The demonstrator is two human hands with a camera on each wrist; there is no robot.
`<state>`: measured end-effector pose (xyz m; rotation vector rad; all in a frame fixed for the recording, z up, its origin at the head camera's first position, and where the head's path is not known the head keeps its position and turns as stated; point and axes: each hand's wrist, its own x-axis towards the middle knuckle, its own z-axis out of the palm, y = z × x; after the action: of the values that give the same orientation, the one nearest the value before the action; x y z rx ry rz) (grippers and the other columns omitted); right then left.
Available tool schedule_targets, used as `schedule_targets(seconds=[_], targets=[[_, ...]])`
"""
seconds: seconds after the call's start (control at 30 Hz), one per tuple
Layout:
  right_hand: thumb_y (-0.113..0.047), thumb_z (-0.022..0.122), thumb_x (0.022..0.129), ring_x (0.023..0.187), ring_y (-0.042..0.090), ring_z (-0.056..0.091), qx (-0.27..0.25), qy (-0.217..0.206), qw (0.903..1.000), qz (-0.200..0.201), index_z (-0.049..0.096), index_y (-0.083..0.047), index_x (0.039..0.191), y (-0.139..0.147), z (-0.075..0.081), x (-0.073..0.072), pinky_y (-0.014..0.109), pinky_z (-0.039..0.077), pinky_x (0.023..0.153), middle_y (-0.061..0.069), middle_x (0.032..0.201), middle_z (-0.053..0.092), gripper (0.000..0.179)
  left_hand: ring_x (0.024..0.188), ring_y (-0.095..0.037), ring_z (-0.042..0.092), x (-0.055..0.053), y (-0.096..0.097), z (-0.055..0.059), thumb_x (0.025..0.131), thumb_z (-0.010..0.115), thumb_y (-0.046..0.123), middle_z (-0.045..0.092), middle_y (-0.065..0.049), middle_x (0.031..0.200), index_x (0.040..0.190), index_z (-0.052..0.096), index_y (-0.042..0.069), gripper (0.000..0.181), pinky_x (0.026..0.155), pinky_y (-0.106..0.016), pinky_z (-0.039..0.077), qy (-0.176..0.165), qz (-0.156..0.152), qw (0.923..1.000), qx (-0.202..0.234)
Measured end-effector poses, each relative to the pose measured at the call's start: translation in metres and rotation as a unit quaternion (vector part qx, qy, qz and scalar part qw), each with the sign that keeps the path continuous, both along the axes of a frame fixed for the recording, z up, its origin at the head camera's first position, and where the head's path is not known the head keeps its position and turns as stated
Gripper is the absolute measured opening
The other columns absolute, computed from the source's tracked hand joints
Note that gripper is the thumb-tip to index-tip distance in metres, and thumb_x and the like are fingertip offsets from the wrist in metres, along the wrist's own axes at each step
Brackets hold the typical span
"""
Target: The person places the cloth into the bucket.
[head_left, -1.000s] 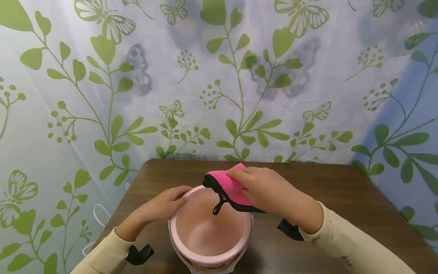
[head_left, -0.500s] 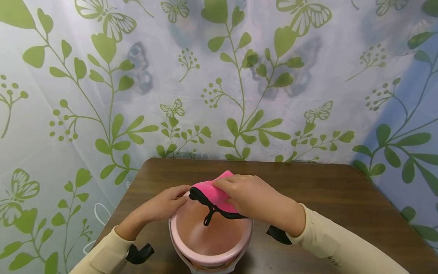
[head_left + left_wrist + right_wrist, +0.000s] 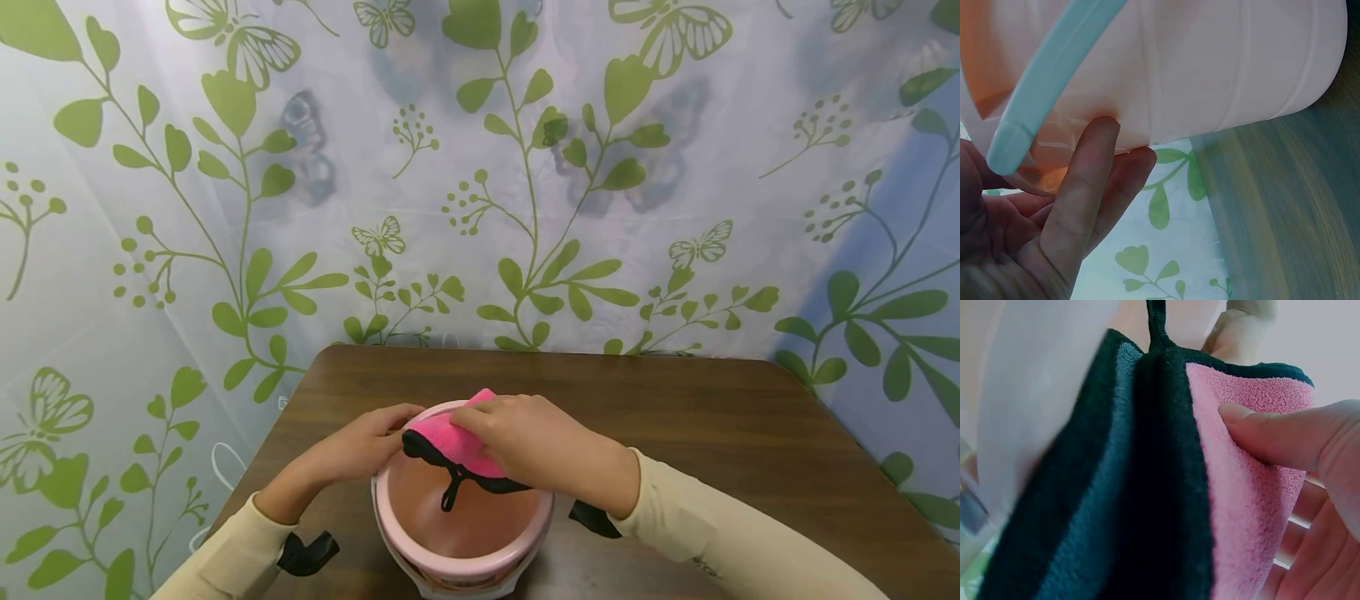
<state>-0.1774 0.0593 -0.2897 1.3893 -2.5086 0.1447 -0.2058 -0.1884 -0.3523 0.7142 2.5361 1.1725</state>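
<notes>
A pink bucket [image 3: 468,567] stands in front of me, its round mouth facing up. My left hand [image 3: 363,446] grips its rim at the far left. In the left wrist view, fingertips [image 3: 1100,134] press against the bucket's outer wall beside its pale curved handle [image 3: 1054,81]. My right hand [image 3: 525,437] holds a folded pink cloth [image 3: 446,437] with a black border over the back of the mouth. A small black loop on the cloth dangles into the opening. The right wrist view shows the thumb [image 3: 1272,431] pressing on the fluffy pink face; the folded side looks dark.
The bucket is on a brown wooden table [image 3: 690,417]. Behind it hangs a white curtain [image 3: 420,275] printed with green leaves and butterflies. A white cord [image 3: 223,462] loops at the table's left edge. Black straps [image 3: 307,554] sit at the wrists.
My right hand has brought the cloth left and down, from the bucket's right back side to the back of its mouth near my left hand. The left hand keeps its hold on the rim.
</notes>
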Motion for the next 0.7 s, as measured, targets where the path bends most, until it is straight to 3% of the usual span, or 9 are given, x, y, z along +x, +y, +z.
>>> schedule_targets(seconds=[0.37,0.57,0.7], targets=[[-0.016,0.07,0.074,0.068,0.007,0.051,0.067,-0.008,0.9977,0.007,0.056,-0.023,0.099,-0.012,-0.014,-0.001,0.024,0.038,0.045,-0.013,0.068,0.052,0.029,0.093,-0.013,0.051,-0.001,-0.003,-0.002,0.094,0.043,0.027,0.053,0.004,0.111,0.122,0.049,0.018,0.03,0.074,-0.032,0.043,0.022,-0.009,0.9997,-0.012],[-0.016,0.072,0.072,0.083,0.009,0.056,0.101,0.001,0.9946,0.021,0.058,-0.025,0.107,-0.018,-0.02,-0.001,0.028,0.047,0.063,-0.013,0.091,0.061,0.039,0.09,-0.014,0.051,0.0,-0.003,-0.002,0.093,0.045,0.025,0.054,0.002,0.107,0.122,0.05,0.017,0.03,0.074,-0.033,0.043,0.023,-0.01,0.9996,-0.013],[-0.017,0.072,0.073,0.086,0.009,0.057,0.112,0.009,0.9929,0.04,0.059,-0.026,0.108,-0.02,-0.024,-0.002,0.028,0.045,0.074,-0.014,0.094,0.061,0.039,0.093,-0.012,0.051,-0.001,-0.003,-0.003,0.093,0.045,0.023,0.054,0.004,0.109,0.122,0.05,0.018,0.03,0.076,-0.032,0.043,0.018,-0.003,0.9998,-0.007]])
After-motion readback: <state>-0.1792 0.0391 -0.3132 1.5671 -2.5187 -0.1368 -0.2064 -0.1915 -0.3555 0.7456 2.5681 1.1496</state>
